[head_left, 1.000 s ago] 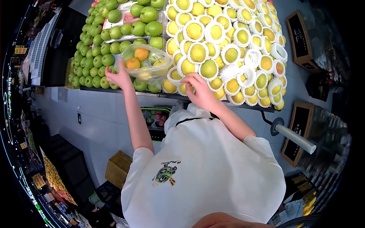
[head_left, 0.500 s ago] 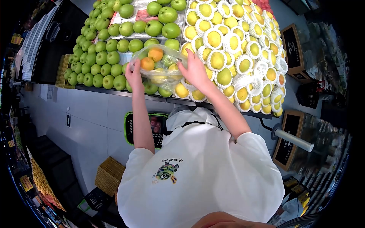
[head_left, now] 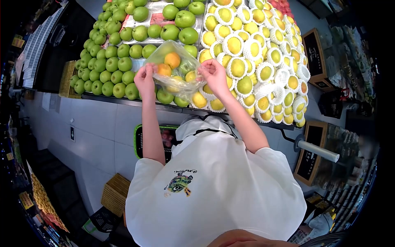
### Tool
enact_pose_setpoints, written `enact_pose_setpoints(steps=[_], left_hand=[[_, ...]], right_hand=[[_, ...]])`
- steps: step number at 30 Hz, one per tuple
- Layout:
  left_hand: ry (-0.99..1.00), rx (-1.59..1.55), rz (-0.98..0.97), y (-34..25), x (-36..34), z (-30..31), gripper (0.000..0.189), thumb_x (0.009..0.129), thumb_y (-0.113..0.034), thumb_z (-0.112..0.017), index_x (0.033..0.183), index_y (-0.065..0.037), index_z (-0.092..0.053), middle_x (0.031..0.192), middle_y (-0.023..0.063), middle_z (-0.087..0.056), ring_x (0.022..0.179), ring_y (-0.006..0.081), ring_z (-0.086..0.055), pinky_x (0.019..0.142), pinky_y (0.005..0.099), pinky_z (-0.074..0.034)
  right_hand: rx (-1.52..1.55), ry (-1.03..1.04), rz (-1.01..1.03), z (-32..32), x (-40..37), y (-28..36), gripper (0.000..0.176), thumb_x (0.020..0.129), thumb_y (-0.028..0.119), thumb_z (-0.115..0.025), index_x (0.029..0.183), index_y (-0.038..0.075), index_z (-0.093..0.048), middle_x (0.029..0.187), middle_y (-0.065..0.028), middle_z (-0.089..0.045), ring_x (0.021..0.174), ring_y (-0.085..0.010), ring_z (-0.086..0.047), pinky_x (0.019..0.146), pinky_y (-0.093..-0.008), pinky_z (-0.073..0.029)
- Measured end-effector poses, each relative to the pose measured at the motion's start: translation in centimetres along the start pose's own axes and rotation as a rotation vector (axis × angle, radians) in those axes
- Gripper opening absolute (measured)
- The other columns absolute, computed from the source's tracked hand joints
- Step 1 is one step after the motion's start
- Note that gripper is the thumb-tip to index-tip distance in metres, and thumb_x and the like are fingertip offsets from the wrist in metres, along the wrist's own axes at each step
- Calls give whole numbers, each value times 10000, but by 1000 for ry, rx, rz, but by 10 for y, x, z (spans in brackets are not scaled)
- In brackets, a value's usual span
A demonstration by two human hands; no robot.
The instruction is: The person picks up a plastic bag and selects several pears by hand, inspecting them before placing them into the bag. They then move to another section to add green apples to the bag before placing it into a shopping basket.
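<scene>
A clear plastic bag (head_left: 153, 57) is stretched between my two hands over the front edge of the fruit display. Inside it show two orange fruits (head_left: 172, 60), yellow fruit (head_left: 176, 83) and something green in a wrapping. My left hand (head_left: 145, 79) pinches the bag's left side, close to the green apples (head_left: 118, 90). On the other side, my right hand (head_left: 214, 75) has its fingertips closed on the bag's right edge, beside the yellow fruits in white foam nets (head_left: 237, 67).
Below the display, a black basket with a green rim (head_left: 138, 142) stands on the floor, with reddish items inside. A grey-handled bar (head_left: 317, 149) juts out at right. Framed blackboards (head_left: 309, 164) and a woven basket (head_left: 116, 193) stand around.
My right hand has shifted slightly right and down, its fingers now pinched at the bag's edge. The bag is spread wider and its upper edge stands higher.
</scene>
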State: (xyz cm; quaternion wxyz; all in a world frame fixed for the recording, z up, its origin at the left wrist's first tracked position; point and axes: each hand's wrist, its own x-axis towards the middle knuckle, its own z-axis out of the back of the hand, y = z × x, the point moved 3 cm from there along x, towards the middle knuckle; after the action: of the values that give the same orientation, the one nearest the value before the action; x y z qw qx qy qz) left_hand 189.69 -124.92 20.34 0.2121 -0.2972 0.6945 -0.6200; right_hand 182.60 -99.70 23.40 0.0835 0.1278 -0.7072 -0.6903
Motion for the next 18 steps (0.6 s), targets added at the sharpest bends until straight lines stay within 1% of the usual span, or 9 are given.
enact_pose_setpoints(steps=[1, 3, 4, 6, 7, 11, 13, 17, 18], left_hand=[[2, 1, -5, -8, -2, -4, 295, 1049, -231, -634, 1003, 44, -730, 876, 19, -696, 782, 76, -596, 728, 244, -492], [20, -181, 118, -19, -2, -13, 287, 1058, -228, -621, 1015, 42, -707, 882, 21, -684, 778, 84, -609, 715, 234, -499], [27, -179, 116, -26, -1, -15, 287, 1058, -228, -621, 1015, 42, -707, 882, 21, -684, 778, 84, -609, 715, 234, -499], [87, -361, 99, -36, -2, -21, 261, 1068, -214, -598, 1028, 28, -686, 880, 24, -668, 756, 88, -604, 698, 229, -499], [96, -360, 100, -37, -1, -22, 261, 1068, -214, -598, 1028, 28, -686, 880, 24, -668, 756, 88, -604, 698, 229, -499], [142, -374, 90, -40, 4, -23, 237, 1072, -213, -589, 982, -7, -666, 876, 20, -643, 743, 82, -568, 673, 228, -468], [158, -392, 96, -44, 3, -26, 236, 1072, -213, -589, 961, -17, -659, 879, 18, -638, 752, 78, -555, 673, 228, -455], [147, -411, 34, -54, 7, -24, 260, 1076, -265, -583, 925, -62, -639, 842, -29, -577, 750, 57, -506, 673, 220, -411], [156, -386, 12, -56, 9, -22, 276, 1079, -299, -578, 926, -78, -639, 827, -51, -554, 736, 47, -490, 663, 217, -399]], right_hand=[[207, 18, -67, -2, 1, -5, 108, 962, 21, -683, 1043, 20, -612, 936, -49, -671, 857, -132, -663, 696, -321, -633], [315, 37, -83, -1, 4, -6, 136, 964, 32, -692, 1067, 30, -604, 943, -46, -676, 861, -137, -670, 698, -327, -628], [417, 56, -107, 0, 5, -7, 163, 965, 43, -702, 1091, 39, -597, 950, -44, -681, 865, -142, -678, 700, -334, -623], [517, 51, -141, 1, 3, -6, 166, 963, 49, -709, 1089, 44, -601, 965, -44, -687, 865, -140, -682, 708, -335, -617], [613, 56, -176, 1, 3, -4, 169, 960, 55, -716, 1086, 50, -604, 980, -44, -693, 864, -139, -687, 716, -336, -612], [679, 64, -188, 5, 1, 2, 170, 967, 70, -713, 1097, 51, -606, 1014, -49, -698, 872, -137, -685, 763, -312, -595], [894, 182, -157, 6, 1, 3, 167, 978, 51, -685, 1124, 47, -604, 1018, -57, -700, 884, -135, -678, 800, -275, -584], [1147, 126, -178, 16, 4, 15, 161, 987, 25, -655, 1139, 24, -601, 1017, -81, -694, 901, -151, -668, 814, -256, -578], [1259, 204, -160, 18, 7, 19, 151, 990, 14, -643, 1137, 7, -607, 1029, -99, -690, 914, -165, -670, 817, -264, -585]])
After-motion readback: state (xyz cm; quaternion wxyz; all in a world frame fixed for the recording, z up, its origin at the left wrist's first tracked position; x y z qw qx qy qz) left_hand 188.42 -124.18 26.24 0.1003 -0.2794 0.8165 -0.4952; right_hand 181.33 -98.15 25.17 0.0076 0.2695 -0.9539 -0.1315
